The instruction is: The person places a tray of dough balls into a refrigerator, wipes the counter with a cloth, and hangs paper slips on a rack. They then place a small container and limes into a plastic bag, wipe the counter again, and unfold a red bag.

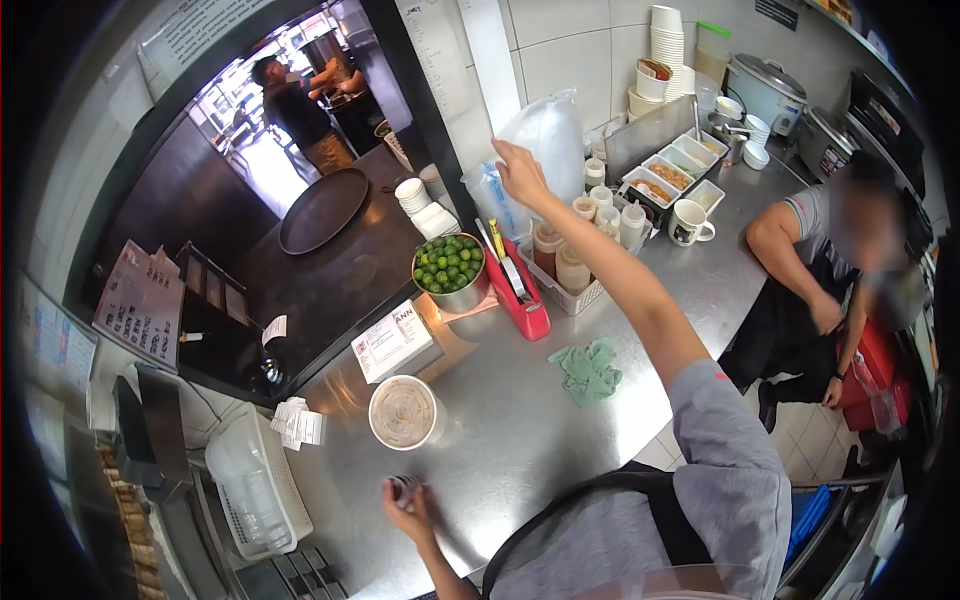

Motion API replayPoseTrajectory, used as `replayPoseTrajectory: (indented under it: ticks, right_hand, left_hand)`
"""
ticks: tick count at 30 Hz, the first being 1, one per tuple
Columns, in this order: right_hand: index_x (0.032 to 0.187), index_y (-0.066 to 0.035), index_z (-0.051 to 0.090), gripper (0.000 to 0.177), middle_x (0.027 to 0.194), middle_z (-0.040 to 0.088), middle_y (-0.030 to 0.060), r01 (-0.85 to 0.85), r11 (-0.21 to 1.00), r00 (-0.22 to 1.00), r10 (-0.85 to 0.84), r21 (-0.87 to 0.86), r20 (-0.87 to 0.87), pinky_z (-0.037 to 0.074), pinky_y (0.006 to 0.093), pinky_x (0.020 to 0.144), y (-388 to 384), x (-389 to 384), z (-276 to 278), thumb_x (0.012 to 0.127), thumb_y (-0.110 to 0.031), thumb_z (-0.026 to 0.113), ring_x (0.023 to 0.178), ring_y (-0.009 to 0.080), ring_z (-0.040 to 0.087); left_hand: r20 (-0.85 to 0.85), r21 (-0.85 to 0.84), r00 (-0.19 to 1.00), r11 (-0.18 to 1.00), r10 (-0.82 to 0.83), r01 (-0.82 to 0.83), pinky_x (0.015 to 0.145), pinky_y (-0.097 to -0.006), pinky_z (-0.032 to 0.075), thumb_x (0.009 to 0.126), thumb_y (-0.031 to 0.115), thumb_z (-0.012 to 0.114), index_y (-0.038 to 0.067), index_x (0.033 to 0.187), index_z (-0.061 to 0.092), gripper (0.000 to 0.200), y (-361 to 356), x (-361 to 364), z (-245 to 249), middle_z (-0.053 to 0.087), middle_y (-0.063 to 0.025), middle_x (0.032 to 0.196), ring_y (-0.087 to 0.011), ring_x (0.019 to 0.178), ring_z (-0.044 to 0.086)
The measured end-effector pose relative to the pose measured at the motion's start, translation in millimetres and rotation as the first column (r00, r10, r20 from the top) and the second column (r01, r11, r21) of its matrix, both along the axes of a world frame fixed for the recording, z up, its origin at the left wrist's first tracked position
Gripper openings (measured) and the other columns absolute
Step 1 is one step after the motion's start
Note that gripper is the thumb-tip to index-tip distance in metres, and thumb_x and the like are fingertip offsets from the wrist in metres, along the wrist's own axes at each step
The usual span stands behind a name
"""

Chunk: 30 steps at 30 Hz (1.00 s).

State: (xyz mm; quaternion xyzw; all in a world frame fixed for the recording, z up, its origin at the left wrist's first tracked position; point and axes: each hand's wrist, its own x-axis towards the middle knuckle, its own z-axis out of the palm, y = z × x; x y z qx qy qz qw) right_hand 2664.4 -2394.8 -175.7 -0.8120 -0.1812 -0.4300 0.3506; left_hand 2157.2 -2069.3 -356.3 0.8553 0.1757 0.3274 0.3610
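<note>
My right hand [522, 175] is stretched out at the top middle, fingers pointing toward the wall beside clear plastic bags [548, 135]; nothing shows in it. At the lower left, my left hand [408, 508] is wrapped round a small dark and whitish item [404, 488] that I cannot make out. Just above that hand a lidded white round tub [403, 412] stands on the steel counter [480, 440]. Under my right forearm are sauce bottles [572, 268] in a white basket. A red tape dispenser [520, 300] sits left of them.
A metal bowl of green limes [450, 270], a white box [395, 343] and a green cloth [586, 370] are on the counter. Food trays [668, 172] and a mug [688, 222] stand farther right. A seated person [800, 250] is at the right; another stands beyond the opening.
</note>
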Motion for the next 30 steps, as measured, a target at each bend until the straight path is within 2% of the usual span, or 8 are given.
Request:
replayPoseTrajectory:
  ticks: [1,4,10,17,22,25,28,30]
  right_hand:
    - [0.105,-0.009,0.062,0.027,0.104,0.062,0.0143,0.151,0.985,0.985,-0.157,-0.079,-0.076,0.043,0.0448,0.086,2,15,3,0.080,-0.018,0.060,0.097,0.0312,0.055]
    - [0.093,-0.011,0.068,0.019,0.099,0.064,0.0118,0.089,0.952,0.821,-0.237,-0.293,-0.519,0.043,0.0472,0.083,-3,29,31,0.077,-0.018,0.064,0.096,0.0312,0.056]
    - [0.077,-0.014,0.069,0.011,0.083,0.066,0.0100,0.054,0.930,0.920,-0.188,-0.364,-0.345,0.047,0.0450,0.075,1,54,26,0.076,-0.021,0.060,0.084,0.0288,0.062]
    - [0.097,-0.007,0.063,0.021,0.108,0.061,0.0172,0.017,0.941,0.822,-0.205,-0.338,-0.531,0.044,0.0486,0.085,-6,53,87,0.081,-0.018,0.056,0.100,0.0335,0.059]
    - [0.101,-0.005,0.061,0.025,0.111,0.060,0.0175,0.147,0.960,0.801,-0.256,-0.237,-0.541,0.044,0.0475,0.086,-8,51,111,0.082,-0.021,0.055,0.104,0.0327,0.057]
    - [0.097,-0.004,0.061,0.023,0.107,0.061,0.0157,-0.071,0.936,0.806,-0.150,-0.344,-0.573,0.044,0.0484,0.082,-3,54,109,0.084,-0.022,0.053,0.099,0.0334,0.059]
    - [0.093,-0.004,0.062,0.022,0.098,0.062,0.0142,0.206,0.978,0.943,-0.206,-0.026,-0.261,0.044,0.0474,0.078,0,48,124,0.086,-0.021,0.050,0.094,0.0343,0.059]
    - [0.084,-0.004,0.060,0.017,0.086,0.060,0.0131,0.120,0.985,0.980,-0.138,0.127,0.143,0.042,0.0467,0.072,11,41,137,0.085,-0.018,0.051,0.083,0.0329,0.057]
  left_hand:
    - [-0.032,-0.143,0.999,0.990,0.003,-0.008,0.074,-0.0312,0.052,0.068,0.004,0.075,0.003,0.123,0.046,0.062,-26,-12,1,0.050,-0.0148,0.116,-0.0249,0.099,0.055]
    - [0.004,-0.051,0.992,0.991,-0.126,0.126,0.074,-0.0336,0.050,0.068,0.004,0.075,0.004,0.118,0.051,0.055,-88,-17,-9,0.054,-0.0162,0.109,-0.0253,0.092,0.057]
    - [-0.036,0.000,0.962,0.963,-0.270,0.270,0.087,-0.0415,0.043,0.071,0.010,0.072,0.009,0.121,0.050,0.054,-171,68,5,0.051,-0.0234,0.109,-0.0389,0.100,0.051]
    - [-0.134,0.089,0.932,0.933,-0.336,0.349,0.096,-0.0412,0.037,0.066,0.014,0.077,0.007,0.131,0.036,0.076,-179,137,17,0.033,-0.0231,0.130,-0.0376,0.118,0.039]
    - [0.091,0.261,0.949,0.927,-0.302,0.270,0.100,-0.0464,0.031,0.061,0.024,0.082,0.004,0.135,0.020,0.099,-172,125,47,0.011,-0.0259,0.138,-0.0413,0.128,0.021]
    - [0.181,0.283,0.949,0.938,-0.257,0.200,0.101,-0.0467,0.031,0.061,0.027,0.083,0.004,0.136,0.017,0.103,-160,121,56,0.010,-0.0250,0.139,-0.0402,0.129,0.020]
    - [0.199,0.192,0.955,0.964,-0.220,0.182,0.100,-0.0467,0.031,0.063,0.027,0.082,0.004,0.137,0.018,0.100,-161,118,76,0.011,-0.0217,0.140,-0.0368,0.130,0.021]
    - [0.188,0.058,0.956,0.975,-0.224,0.217,0.100,-0.0472,0.032,0.068,0.030,0.077,0.004,0.137,0.020,0.093,-163,116,100,0.015,-0.0191,0.140,-0.0341,0.129,0.023]
